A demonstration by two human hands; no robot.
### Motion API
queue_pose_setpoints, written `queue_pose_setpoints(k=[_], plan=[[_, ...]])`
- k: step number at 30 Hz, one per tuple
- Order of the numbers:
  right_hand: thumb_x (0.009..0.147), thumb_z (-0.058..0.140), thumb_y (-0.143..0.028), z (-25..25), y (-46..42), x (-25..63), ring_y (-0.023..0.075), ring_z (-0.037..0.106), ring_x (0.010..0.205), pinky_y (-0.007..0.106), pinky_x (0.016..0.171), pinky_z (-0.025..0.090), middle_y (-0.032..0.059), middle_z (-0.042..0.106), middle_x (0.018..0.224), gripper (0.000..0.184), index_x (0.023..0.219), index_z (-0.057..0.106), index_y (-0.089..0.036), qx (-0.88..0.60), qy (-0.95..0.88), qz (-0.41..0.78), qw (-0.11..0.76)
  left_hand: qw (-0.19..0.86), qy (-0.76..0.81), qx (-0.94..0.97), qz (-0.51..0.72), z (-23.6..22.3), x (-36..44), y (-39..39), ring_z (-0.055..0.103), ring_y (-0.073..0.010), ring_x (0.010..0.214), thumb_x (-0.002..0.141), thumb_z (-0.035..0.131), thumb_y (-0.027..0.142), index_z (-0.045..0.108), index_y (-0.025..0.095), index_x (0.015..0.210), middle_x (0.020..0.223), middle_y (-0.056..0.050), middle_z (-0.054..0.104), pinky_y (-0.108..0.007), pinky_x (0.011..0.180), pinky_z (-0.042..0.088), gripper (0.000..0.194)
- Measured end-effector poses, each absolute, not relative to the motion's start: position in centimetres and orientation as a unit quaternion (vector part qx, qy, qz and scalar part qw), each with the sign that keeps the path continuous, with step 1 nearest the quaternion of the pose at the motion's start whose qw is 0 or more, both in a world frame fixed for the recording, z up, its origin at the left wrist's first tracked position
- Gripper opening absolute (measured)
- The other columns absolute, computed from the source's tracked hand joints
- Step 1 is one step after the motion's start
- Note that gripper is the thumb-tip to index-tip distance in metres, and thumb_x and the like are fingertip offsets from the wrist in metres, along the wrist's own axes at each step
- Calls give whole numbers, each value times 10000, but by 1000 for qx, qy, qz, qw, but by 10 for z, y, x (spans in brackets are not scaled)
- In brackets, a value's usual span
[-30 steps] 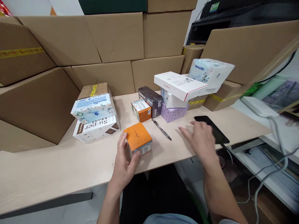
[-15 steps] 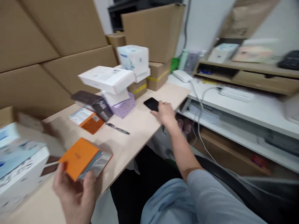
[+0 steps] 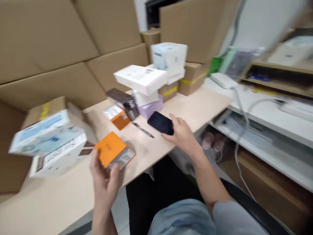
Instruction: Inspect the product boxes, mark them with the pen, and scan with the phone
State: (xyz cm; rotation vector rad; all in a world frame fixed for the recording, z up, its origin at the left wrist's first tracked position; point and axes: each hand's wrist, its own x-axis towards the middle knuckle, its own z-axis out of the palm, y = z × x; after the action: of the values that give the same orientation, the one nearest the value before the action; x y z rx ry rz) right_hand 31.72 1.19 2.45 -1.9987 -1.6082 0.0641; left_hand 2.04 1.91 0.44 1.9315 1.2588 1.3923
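Note:
My left hand [image 3: 105, 178] grips a small orange box [image 3: 111, 150] and holds it tilted just above the front of the beige desk [image 3: 195, 106]. My right hand [image 3: 182, 134] holds a black phone [image 3: 160, 123] by its near end, a little above the desk. A black pen [image 3: 144, 130] lies on the desk between the two hands. The picture is blurred by motion.
Several small boxes stand behind the pen: an orange-and-white box [image 3: 116, 115], a dark box [image 3: 124, 101], a lilac box [image 3: 151, 108] under a white flat box [image 3: 140, 78]. Tissue boxes [image 3: 47, 135] are stacked at left. Cardboard cartons [image 3: 61, 39] line the back. A shelf with cables [image 3: 264, 107] stands at right.
My right hand has taken the phone off the desk's right side and brought it toward the middle. My left hand has lifted the orange box. The view swung right, then partly back.

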Motion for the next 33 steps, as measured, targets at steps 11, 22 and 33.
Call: queue_pose_setpoints(k=[11,22,33], plan=[[793,738,-453,24,7,253,314,575,1191,513,1005,506,146,566,1236,740,1429,453,-203,-604,-629,12,489,295,447,677,505,-5,16,16,299,-328,1527,956,620,390,261,358,1564,1658,-103,258,-548,1234,292,706],[759,769,-337,38,-2,210,286,584,1159,496,981,536,117,535,1206,656,1334,478,-218,-529,-668,51,521,308,423,670,526,-3,17,18,221,-333,1554,927,655,429,329,321,1542,1649,-104,276,-540,1225,320,704],[752,762,-325,39,2,194,293,583,1123,510,938,550,116,528,1168,601,1273,480,-224,-520,-679,67,514,302,408,676,535,-2,19,19,265,-326,1538,938,644,408,346,320,1524,1618,-107,327,-552,1237,284,663]])
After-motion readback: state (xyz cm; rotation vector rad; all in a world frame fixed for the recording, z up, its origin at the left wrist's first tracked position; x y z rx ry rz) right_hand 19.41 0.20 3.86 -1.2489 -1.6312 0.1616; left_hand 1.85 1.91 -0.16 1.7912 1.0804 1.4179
